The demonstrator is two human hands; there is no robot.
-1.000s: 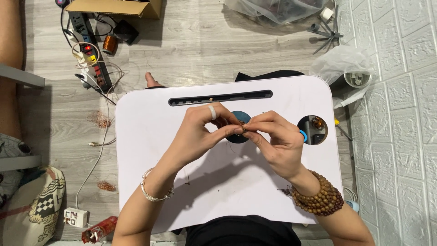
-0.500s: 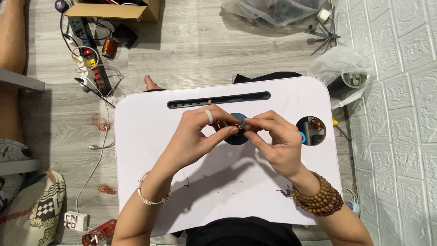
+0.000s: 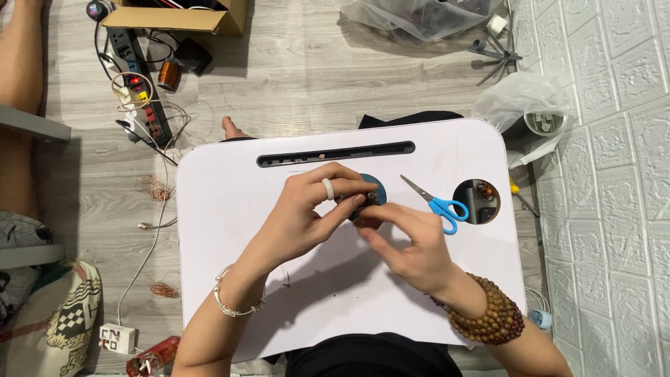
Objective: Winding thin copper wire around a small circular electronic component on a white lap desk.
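Observation:
Both hands meet over the middle of a white lap table (image 3: 230, 230). My left hand (image 3: 310, 209), with a white ring on one finger, pinches a small dark object (image 3: 370, 200) at its fingertips. My right hand (image 3: 412, 244) touches the same object from below, fingers curled around it. Under the hands lies a round dark blue disc (image 3: 377, 187), mostly hidden. The small object's exact shape is too covered to tell. Blue-handled scissors (image 3: 436, 201) lie on the table just right of the hands, blades shut.
The table has a long dark slot (image 3: 335, 153) at its far edge and a round cup hole (image 3: 477, 201) at right. On the floor: power strip with wires (image 3: 139, 98), cardboard box (image 3: 181, 14), plastic bags (image 3: 523, 98), a copper wire tangle (image 3: 152, 187). Another person's leg (image 3: 21, 105) is at left.
My right hand has shifted down and back, uncovering the scissors. The left hand still pinches the small object above the blue disc.

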